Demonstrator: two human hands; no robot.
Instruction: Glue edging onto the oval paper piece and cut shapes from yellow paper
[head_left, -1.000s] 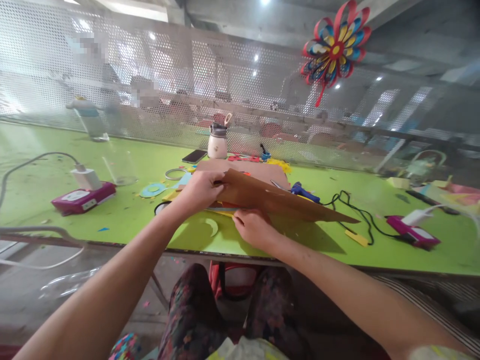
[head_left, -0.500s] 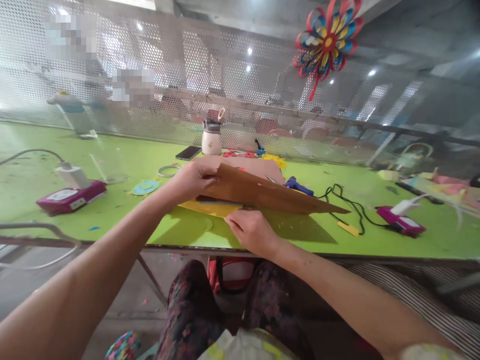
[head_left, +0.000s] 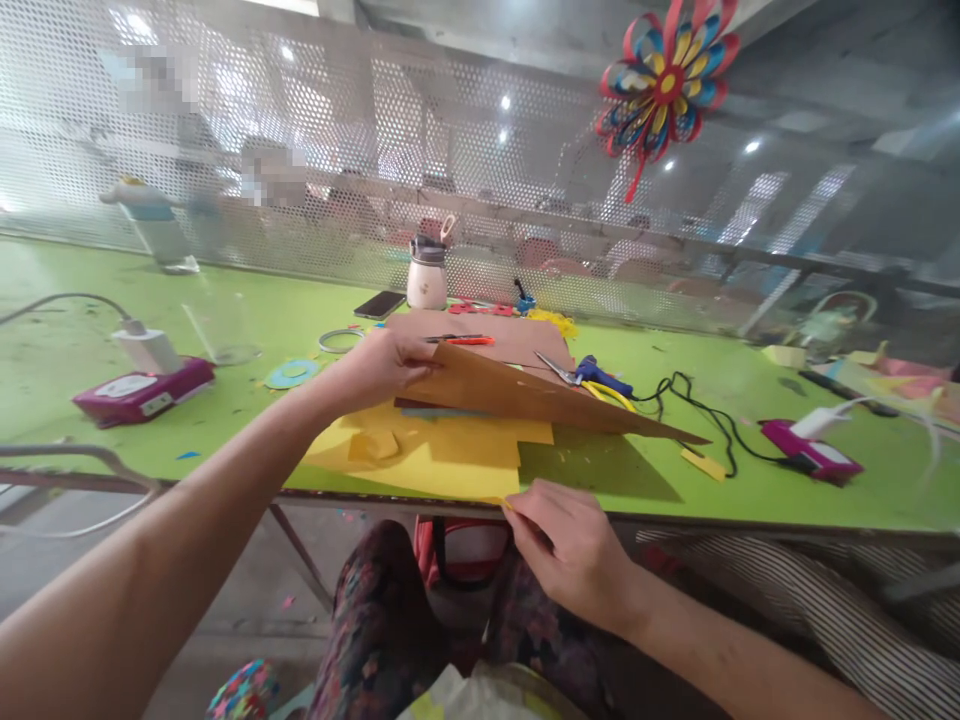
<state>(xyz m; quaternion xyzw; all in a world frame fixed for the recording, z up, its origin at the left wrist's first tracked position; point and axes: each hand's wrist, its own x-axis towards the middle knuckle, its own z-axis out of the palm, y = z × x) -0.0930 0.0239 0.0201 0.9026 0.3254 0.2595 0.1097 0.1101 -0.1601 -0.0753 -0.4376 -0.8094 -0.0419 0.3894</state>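
Note:
My left hand grips the left edge of a large brown cardboard sheet and holds it tilted up off the green table. Under it lie yellow paper sheets, partly drawn out over the table's near edge. My right hand pinches the near corner of the yellow paper, just off the table's front edge. A second brown board lies flat behind, with a red-handled tool on it.
Scissors and a blue glue gun with a black cable lie right of the cardboard. Magenta boxes with chargers sit at left and right. A white bottle, a phone and paper rings stand behind. A paper flower hangs on the mesh screen.
My right hand has pulled back toward me, dragging the yellow paper out from under the cardboard to the table's edge. My left hand still holds the cardboard raised.

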